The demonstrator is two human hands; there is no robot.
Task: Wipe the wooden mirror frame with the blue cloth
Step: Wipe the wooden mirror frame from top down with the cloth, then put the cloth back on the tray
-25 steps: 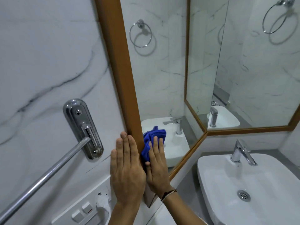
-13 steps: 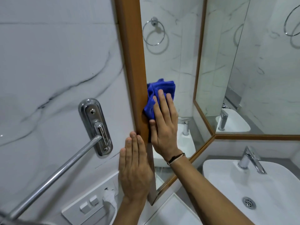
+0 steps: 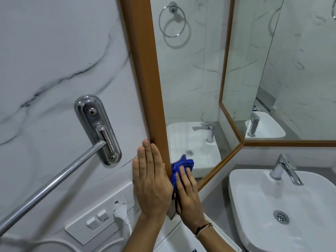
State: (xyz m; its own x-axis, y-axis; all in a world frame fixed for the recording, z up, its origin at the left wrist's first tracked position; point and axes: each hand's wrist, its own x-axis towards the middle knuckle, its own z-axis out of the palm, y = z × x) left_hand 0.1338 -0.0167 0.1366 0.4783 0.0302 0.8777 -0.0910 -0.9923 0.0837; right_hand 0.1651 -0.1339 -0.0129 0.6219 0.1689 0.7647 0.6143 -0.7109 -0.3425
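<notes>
The wooden mirror frame [image 3: 145, 66] runs as a brown upright strip down the middle, with a second strip along the mirror's lower edge at the right. My left hand [image 3: 151, 180] lies flat, fingers together, against the wall and the frame's outer side near its bottom. My right hand [image 3: 189, 195] presses the blue cloth [image 3: 180, 167] against the inner side of the frame, low down by the glass. Part of the cloth is hidden under my fingers.
A chrome towel rail [image 3: 49, 180] and its bracket [image 3: 99, 130] stick out of the marble wall at left. Below are a switch plate [image 3: 98, 211] with a white plug [image 3: 121, 213]. A white basin [image 3: 283, 206] with chrome tap [image 3: 285, 170] sits at lower right.
My right hand has slid the cloth down the frame's inner side from mid-height back to the bottom. My left hand stays flat at the frame's lower outer side.
</notes>
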